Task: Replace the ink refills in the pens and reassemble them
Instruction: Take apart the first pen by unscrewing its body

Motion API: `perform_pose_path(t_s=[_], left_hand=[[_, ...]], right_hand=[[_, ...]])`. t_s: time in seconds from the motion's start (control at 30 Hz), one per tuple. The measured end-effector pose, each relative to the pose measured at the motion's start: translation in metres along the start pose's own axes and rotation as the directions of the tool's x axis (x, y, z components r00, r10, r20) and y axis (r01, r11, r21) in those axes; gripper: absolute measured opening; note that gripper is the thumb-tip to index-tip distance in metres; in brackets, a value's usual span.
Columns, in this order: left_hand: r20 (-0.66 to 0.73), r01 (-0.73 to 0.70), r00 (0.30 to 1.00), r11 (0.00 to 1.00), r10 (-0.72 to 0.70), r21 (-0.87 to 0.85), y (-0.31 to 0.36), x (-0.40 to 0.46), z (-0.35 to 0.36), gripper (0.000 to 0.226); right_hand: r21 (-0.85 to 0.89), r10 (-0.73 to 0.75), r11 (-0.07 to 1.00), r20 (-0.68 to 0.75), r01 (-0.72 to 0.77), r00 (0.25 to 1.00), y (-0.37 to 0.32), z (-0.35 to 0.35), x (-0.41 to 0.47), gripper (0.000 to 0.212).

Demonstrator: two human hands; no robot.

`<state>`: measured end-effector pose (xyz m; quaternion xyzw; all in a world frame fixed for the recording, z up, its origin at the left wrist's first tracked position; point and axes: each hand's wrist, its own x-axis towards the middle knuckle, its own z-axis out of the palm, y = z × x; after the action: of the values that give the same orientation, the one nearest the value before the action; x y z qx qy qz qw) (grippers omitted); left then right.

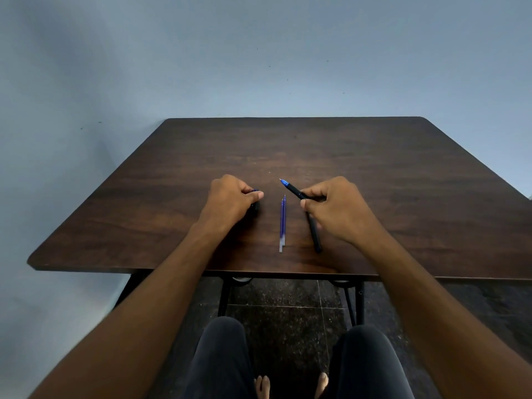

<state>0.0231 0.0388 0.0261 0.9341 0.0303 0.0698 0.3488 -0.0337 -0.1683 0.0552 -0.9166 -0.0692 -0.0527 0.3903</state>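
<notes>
Head view: dark wood-grain table [288, 145] against a blue-grey wall [259, 53], speckled dark floor [288, 318] beneath. Right hand [335, 207] pinches a black pen [293, 191], tip raised. Left hand [230, 201] curls around a small dark piece [254, 205]. Two blue refills [282, 223] lie on the table between the hands.

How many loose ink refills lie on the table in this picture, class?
2. The first refill and the second refill lie side by side, touching, on the table between the left hand and the right hand. The hands may hide others.
</notes>
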Motion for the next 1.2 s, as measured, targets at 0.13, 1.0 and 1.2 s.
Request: perform_pose_path(t_s=[0.13, 1.0, 1.2], left_hand=[[-0.011, 0.035, 0.999, 0.999, -0.035, 0.024, -0.001, 0.003, 0.008, 0.021], [0.149, 0.104, 0.987, 0.453, 0.064, -0.885, 0.038, -0.05, 0.004, 0.018], [0.122, 0.164, 0.984, 0.416, -0.126, -0.895, 0.041, -0.054, 0.001, 0.019]], right_hand=[[0.058, -0.026, 0.998, 0.02, 0.025, 0.999, 0.002, 0.0, -0.004, 0.022], [0.463, -0.02, 0.886, 0.016, 0.01, 1.0, -0.002, 0.011, -0.004, 0.023], [0.475, -0.036, 0.879, 0.0, 0.031, 0.999, 0.0, 0.022, -0.001, 0.025]])
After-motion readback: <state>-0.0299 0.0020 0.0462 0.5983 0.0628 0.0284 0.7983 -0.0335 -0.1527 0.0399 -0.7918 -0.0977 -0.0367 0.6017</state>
